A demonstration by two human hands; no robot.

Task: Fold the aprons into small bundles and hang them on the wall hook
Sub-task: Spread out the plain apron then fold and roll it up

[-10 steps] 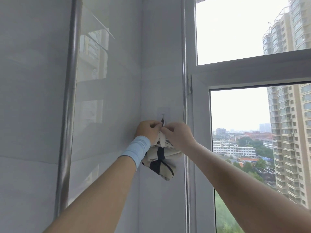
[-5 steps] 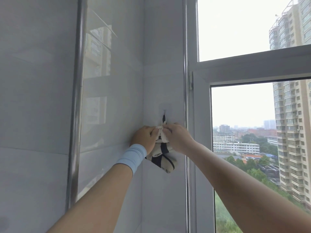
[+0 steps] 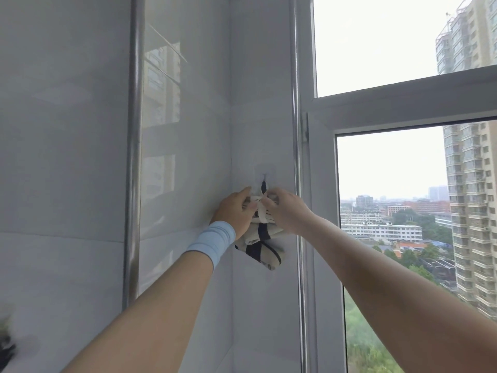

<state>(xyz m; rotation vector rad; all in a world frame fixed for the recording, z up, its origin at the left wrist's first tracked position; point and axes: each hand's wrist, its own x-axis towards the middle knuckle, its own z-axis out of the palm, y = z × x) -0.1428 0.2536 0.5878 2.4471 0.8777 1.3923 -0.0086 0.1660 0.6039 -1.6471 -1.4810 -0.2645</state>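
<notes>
A folded apron bundle [image 3: 262,247], beige with dark navy stripes, hangs against the white tiled wall in the corner. Its dark strap [image 3: 264,187] runs up to a small clear adhesive wall hook [image 3: 265,175]. My left hand [image 3: 236,208], with a light blue wristband, grips the bundle's top from the left. My right hand [image 3: 285,208] pinches the pale tie around the bundle from the right. Both hands sit just below the hook, and they hide the upper part of the bundle.
A vertical steel pipe [image 3: 133,157] runs down the tiled wall on the left. A second thin pipe [image 3: 295,103] stands beside the white window frame [image 3: 322,184] on the right. Beyond the glass lie city buildings.
Both hands and the bundle have dropped a little below the hook, and the dark strap now shows stretched up to it. The camera has shifted slightly.
</notes>
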